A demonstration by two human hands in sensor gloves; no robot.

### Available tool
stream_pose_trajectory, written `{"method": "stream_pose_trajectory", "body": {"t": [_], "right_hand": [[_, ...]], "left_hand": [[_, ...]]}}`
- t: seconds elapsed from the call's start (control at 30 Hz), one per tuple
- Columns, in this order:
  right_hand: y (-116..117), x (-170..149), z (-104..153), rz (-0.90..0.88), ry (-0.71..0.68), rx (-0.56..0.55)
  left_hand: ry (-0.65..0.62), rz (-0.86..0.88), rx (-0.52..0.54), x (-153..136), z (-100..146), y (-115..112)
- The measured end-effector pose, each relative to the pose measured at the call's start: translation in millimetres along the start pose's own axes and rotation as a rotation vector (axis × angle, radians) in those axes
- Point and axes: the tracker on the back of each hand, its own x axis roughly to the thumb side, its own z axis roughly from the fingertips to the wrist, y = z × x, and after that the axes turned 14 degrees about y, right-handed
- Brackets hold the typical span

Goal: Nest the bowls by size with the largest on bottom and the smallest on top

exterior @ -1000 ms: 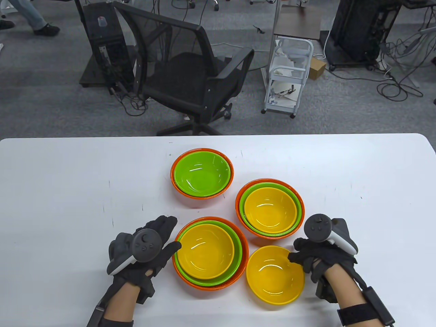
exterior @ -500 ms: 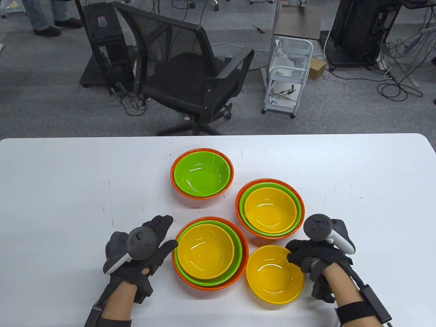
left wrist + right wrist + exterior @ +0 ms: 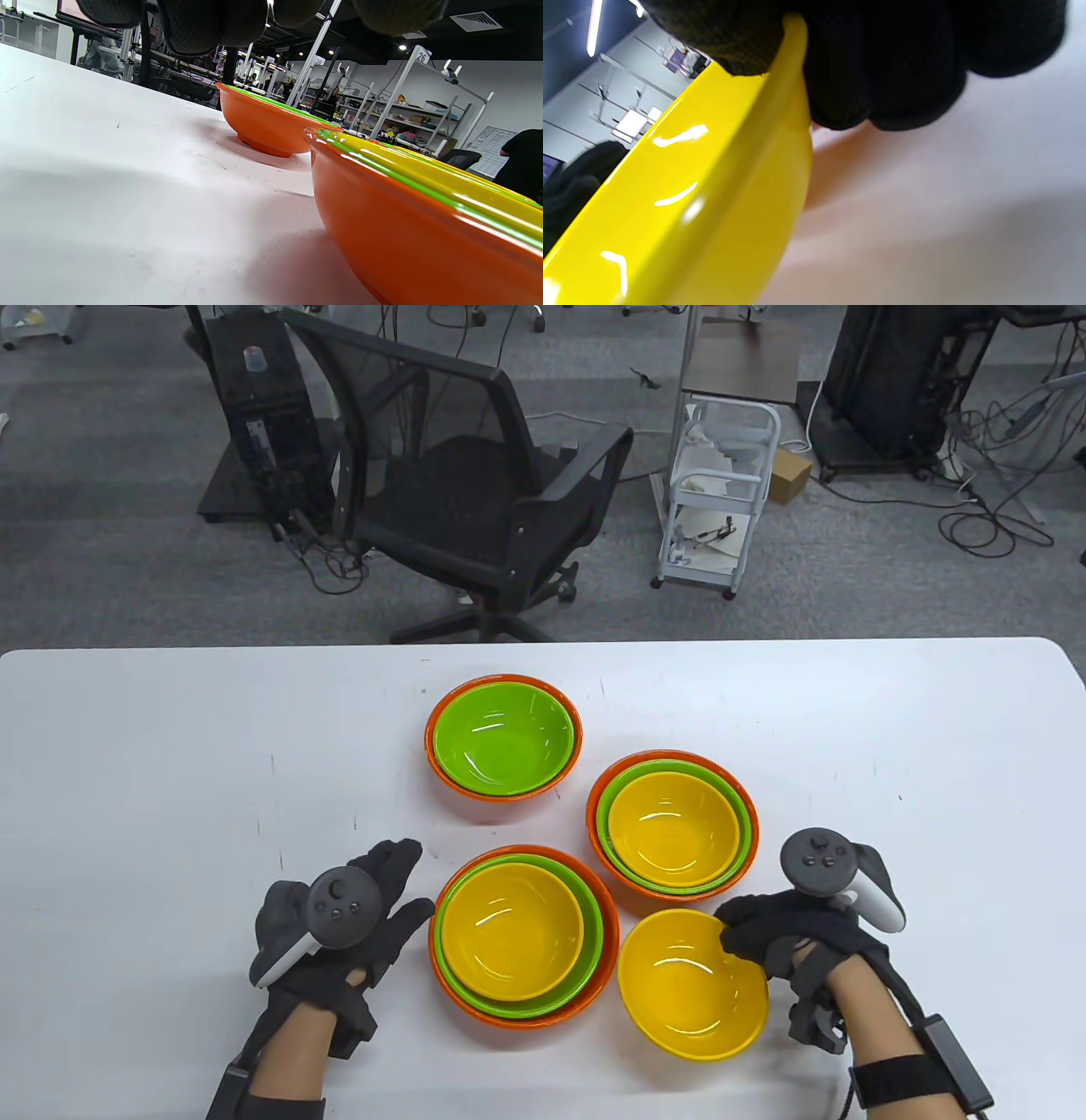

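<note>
My right hand [image 3: 768, 937] pinches the right rim of a loose yellow bowl [image 3: 689, 988], which is tilted and lifted a little off the table; the right wrist view shows its rim [image 3: 712, 169] between my fingers [image 3: 882, 63]. My left hand [image 3: 382, 912] is open and empty, just left of a near stack of orange, green and yellow bowls [image 3: 517, 937], not touching it. A second such stack [image 3: 672, 824] sits behind the loose bowl. A green bowl nested in an orange one [image 3: 504, 745] stands farther back [image 3: 271, 123].
The white table [image 3: 170, 780] has bare room on the left and right of the bowls. An office chair [image 3: 475, 483] and a white cart [image 3: 721, 483] stand beyond the far edge.
My right hand has lifted and tilted the loose yellow bowl, shifting it slightly right. My left hand has drawn back a little to the left, away from the near stack.
</note>
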Motion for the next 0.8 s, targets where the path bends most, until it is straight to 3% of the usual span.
{"method": "stream_pose_trajectory", "body": {"t": [0.47, 0.8], "right_hand": [[-26.4, 32.2, 12.7, -0.261, -0.085, -0.309], [-36.6, 95.1, -13.1, -0.316, -0.015, -0.543]], "left_hand": [[0.023, 0.04, -0.005, -9.2, -3.4, 1.6], [0.008, 0.067, -0.041, -5.0, -4.2, -4.7]]}}
